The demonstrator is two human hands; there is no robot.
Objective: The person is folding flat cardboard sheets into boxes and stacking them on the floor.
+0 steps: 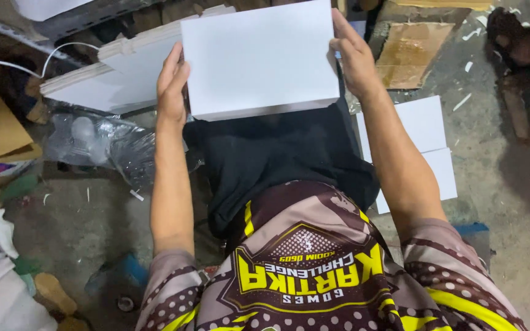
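A white box [259, 58] sits up at 12 o'clock, in front of the person's black lap [277, 159]. Its long side runs from 9 to 3 o'clock. The left hand [172, 92] holds the left end with flat fingers. The right hand [356, 55] grips the right end. Both hands are just as near. The top of the box is cut off. More white boards [118, 73] lie behind it at 10 o'clock, partly hidden.

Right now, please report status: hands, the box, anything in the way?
Left hand and right hand grip the white box by its sides. Box held up over the lap. White sheets on floor, apart.
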